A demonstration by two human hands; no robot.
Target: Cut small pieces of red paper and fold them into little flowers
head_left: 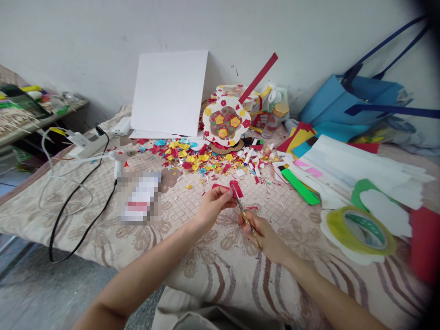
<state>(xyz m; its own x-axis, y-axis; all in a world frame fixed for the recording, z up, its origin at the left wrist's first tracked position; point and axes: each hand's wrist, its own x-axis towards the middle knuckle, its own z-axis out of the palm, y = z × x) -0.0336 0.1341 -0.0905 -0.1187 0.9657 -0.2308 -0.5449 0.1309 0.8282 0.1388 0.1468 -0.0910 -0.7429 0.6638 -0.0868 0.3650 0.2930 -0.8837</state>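
My left hand (pixel 213 205) pinches a small piece of red paper (pixel 236 188) above the patterned cloth (pixel 206 256). My right hand (pixel 263 234) is closed round the handles of small scissors (pixel 244 215), whose blades reach up to the red paper. Both hands hover near the middle front of the cloth. Behind them lies a heap of red, yellow and blue paper scraps (pixel 199 160). A white flower-shaped paper plate (pixel 226 121) decorated with red and yellow flowers stands further back.
A white board (pixel 170 91) leans on the wall. A roll of yellow tape (pixel 360 231) lies at the right, beside white and coloured paper sheets (pixel 350 167) and a blue bag (pixel 347 105). Black and white cables (pixel 79 183) and a glue gun (pixel 118 160) lie at the left.
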